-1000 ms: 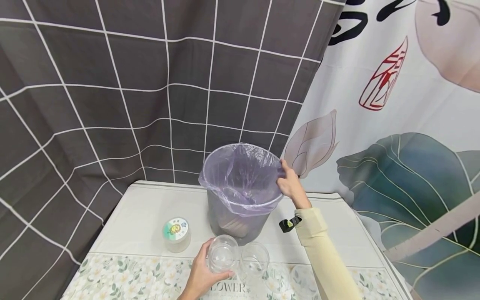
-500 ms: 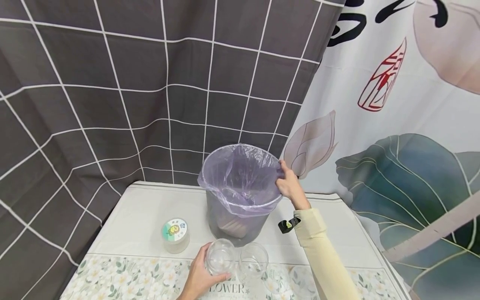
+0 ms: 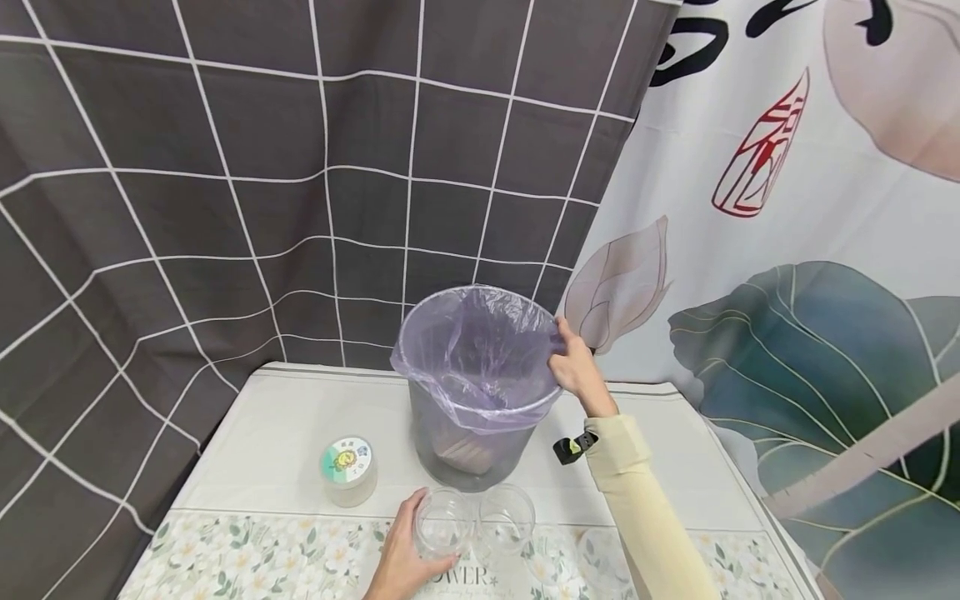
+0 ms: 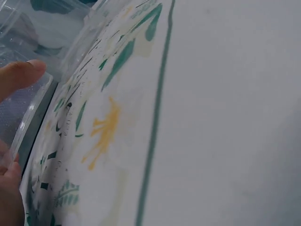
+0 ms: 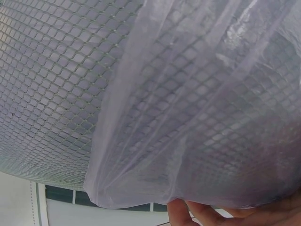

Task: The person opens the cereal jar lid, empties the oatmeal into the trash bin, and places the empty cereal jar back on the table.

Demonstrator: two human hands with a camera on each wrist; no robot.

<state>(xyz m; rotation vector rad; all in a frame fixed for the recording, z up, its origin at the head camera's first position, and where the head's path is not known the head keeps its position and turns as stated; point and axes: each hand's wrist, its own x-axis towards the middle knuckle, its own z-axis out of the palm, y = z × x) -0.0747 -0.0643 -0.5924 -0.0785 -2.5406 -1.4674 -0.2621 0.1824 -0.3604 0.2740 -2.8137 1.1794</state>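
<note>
A grey mesh trash can (image 3: 468, 458) stands on the table, lined with a thin purple plastic bag (image 3: 480, 367). My right hand (image 3: 577, 371) grips its right rim over the bag; in the right wrist view, fingertips (image 5: 178, 212) press against the bag's edge. Below the can, my left hand (image 3: 408, 550) holds a clear round plastic container (image 3: 444, 523), thumb and fingers around its left side. Touching or nearly touching it on the right is a second clear container (image 3: 507, 518). The left wrist view catches only the thumb (image 4: 23, 75) and part of the clear plastic.
A tub with a green and white lid (image 3: 347, 467) stands left of the can. A clear round lid (image 3: 602, 554) lies near the right forearm. The table (image 3: 292, 417) has a floral cover in front. Behind hang a dark grid curtain (image 3: 225, 208) and a printed one (image 3: 675, 250).
My left hand has lowered slightly with the clear container, which now sits level beside the second one. My right hand stays on the can's rim.
</note>
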